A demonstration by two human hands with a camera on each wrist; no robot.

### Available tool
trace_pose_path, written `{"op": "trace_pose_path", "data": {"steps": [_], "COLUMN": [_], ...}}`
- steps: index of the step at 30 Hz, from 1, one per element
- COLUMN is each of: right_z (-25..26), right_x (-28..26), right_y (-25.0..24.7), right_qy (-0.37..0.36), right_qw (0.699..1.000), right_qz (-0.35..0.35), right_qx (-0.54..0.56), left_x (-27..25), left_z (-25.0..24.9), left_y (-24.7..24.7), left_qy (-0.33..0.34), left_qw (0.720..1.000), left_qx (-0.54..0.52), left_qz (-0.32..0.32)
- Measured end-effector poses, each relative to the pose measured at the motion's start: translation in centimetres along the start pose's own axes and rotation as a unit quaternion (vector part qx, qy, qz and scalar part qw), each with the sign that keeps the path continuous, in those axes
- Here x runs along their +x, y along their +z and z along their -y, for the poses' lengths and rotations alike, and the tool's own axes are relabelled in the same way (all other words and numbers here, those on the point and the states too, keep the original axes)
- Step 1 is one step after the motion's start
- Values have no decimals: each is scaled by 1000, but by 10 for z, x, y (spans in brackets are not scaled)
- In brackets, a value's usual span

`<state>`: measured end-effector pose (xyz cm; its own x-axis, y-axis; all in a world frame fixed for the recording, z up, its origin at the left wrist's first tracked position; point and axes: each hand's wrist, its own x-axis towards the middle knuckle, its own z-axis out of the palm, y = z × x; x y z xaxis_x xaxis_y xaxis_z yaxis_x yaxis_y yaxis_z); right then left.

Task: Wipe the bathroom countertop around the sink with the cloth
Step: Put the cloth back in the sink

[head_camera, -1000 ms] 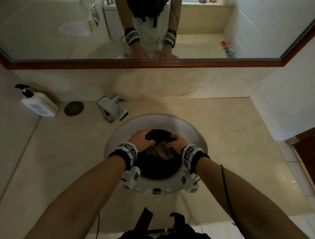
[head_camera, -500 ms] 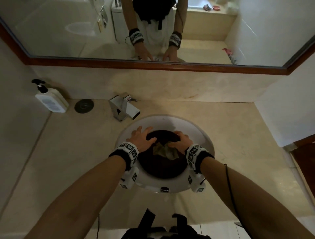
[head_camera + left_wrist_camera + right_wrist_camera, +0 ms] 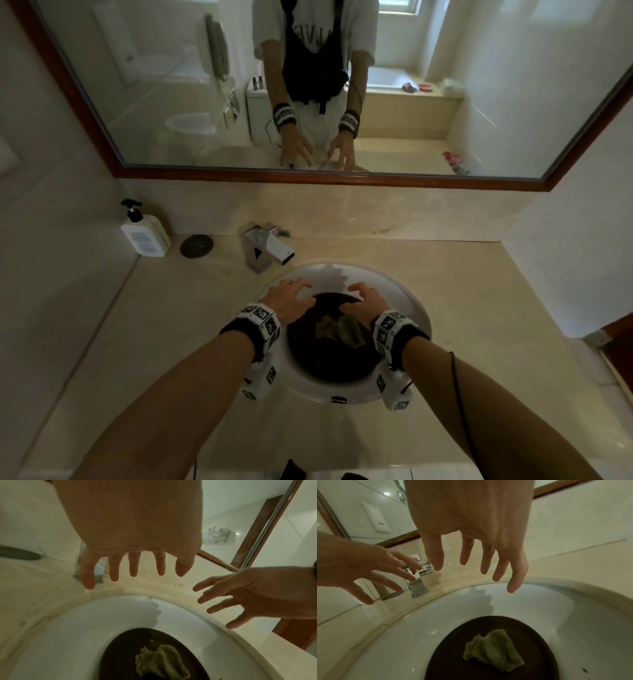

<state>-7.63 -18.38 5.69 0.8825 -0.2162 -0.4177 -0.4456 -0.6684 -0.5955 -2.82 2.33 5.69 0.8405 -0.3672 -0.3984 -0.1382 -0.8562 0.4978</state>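
A crumpled greenish cloth (image 3: 339, 329) (image 3: 161, 660) (image 3: 493, 657) lies in dark water at the bottom of the white round sink (image 3: 404, 308). Both hands hover above the basin with fingers spread and hold nothing. My left hand (image 3: 291, 296) (image 3: 135, 566) is over the left part of the basin, my right hand (image 3: 363, 299) (image 3: 476, 563) over the right part. Neither touches the cloth. The beige countertop (image 3: 171, 325) surrounds the sink.
A chrome faucet (image 3: 265, 248) stands behind the sink at the left. Further left are a dark round disc (image 3: 196, 246) and a white pump bottle (image 3: 145, 233) by the wall. A wood-framed mirror (image 3: 308, 176) runs above the backsplash. A wall closes the right side.
Both hands have lifted off the cloth and spread their fingers. The cloth now lies free in the dark water. The head view has tilted up toward the mirror.
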Motion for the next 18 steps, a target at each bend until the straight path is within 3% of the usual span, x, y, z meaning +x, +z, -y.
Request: {"op": "trace_pose_path", "data": {"steps": [5,10,18], "right_z": [16,45,105], "right_x": [-29,-61,-115], "right_y": [-32,-77,-163], "right_qy": [-51,-69,-131], "right_qw": [997,995,984], "right_qz": [-33,-52,-121], "right_qx": [39,45,30], "left_x": [-44,-84,-147], "left_z": [-27,-75,-138], "left_y": [-31,-77,-168], "left_qy": [17,5,9], "left_qw": [998,984,963], "left_qx": [-7,-10,9], "left_qz": [-63,-178,-270]}}
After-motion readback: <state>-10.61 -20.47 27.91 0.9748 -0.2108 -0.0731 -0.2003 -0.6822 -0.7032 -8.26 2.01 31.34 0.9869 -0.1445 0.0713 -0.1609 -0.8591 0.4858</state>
